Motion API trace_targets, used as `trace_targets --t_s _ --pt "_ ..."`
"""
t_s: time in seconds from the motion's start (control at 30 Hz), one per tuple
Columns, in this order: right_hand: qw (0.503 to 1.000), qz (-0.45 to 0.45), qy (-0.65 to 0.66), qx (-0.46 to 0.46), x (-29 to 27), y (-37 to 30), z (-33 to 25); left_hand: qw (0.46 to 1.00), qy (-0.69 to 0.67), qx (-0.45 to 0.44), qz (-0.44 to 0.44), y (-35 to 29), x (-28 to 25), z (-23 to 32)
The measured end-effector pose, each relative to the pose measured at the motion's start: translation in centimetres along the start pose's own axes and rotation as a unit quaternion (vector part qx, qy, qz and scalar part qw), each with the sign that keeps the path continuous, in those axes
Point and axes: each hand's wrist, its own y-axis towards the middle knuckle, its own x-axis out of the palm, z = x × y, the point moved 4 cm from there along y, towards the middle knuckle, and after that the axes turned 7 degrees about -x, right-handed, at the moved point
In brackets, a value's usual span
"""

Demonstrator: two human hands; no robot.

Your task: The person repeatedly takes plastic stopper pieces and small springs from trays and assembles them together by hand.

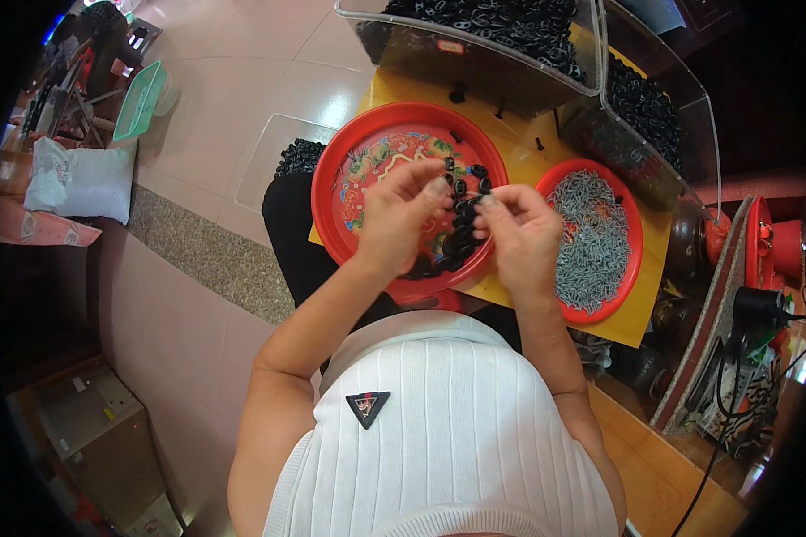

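Observation:
My left hand (398, 215) is over a round red tray (324, 224) with a floral printed bottom, its thumb and forefinger pinched together. My right hand (524, 234) hovers above the tray's right rim, thumb and fingertips closed in a pinch. Small black plastic parts (459, 240) lie heaped along the tray's right side, just below and between both hands. What either hand grips is too small to tell from the dark parts behind it. Right of my right hand, a second red tray (638, 242) holds a layer of grey metal screws (589, 255).
Two clear bins full of black parts, one bin (475, 55) at the back and another bin (591, 134) at the right, stand on the yellow board (649, 304). A few loose black pieces lie there. Left of the tray sits another pile of black parts (301, 157).

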Motion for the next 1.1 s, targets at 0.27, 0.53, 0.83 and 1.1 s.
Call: trace_targets --t_s 0.27,0.53,0.83,1.1 --pt "0.998 0.056 0.013 -0.026 -4.0 -0.1 -0.5 0.708 0.615 0.332 -0.100 5.8 3.5 -0.3" --pt "0.999 0.032 0.038 -0.002 -4.1 -0.4 -0.1 0.610 0.717 0.324 -0.089 6.8 4.2 -1.7" --pt "0.998 0.003 0.065 -0.016 -2.8 0.4 -0.5 0.914 0.370 0.046 -0.159 1.4 2.4 1.3" --pt "0.996 -0.078 0.039 0.005 0.6 -0.1 -0.6 0.991 0.083 -0.006 -0.100 -1.3 -0.1 1.4"
